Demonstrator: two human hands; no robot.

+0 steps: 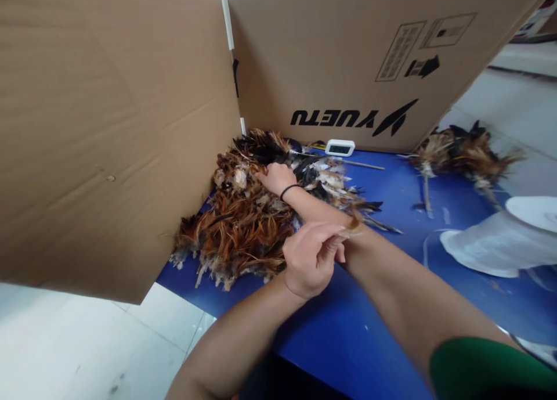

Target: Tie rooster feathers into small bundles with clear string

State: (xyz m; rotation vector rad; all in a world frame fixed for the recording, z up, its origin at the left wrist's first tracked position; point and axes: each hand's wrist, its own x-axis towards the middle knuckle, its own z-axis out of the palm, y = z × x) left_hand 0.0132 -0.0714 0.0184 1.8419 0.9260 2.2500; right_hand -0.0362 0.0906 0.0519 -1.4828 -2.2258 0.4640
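A heap of brown, black and whitish feathers (243, 226) lies on the blue table (343, 336). My right hand (278, 179), with a black band at its wrist, reaches into the far part of the heap. Its fingers are curled down among the feathers, and what lies between them is hidden. Nearer to me, my left hand (311, 258) is closed in a pinch on a small brown feather (353, 226), whose tip sticks out to the right. This hand is held in front of my right forearm, overlapping it in view.
Cardboard panels, one on the left (108, 127) and one printed YUETU (339, 57), stand around the heap. A small white digital display (340, 148) and a thin stick (363, 165) lie behind it. Feather bunches on sticks (472, 153) and a white spool (491, 243) are at right.
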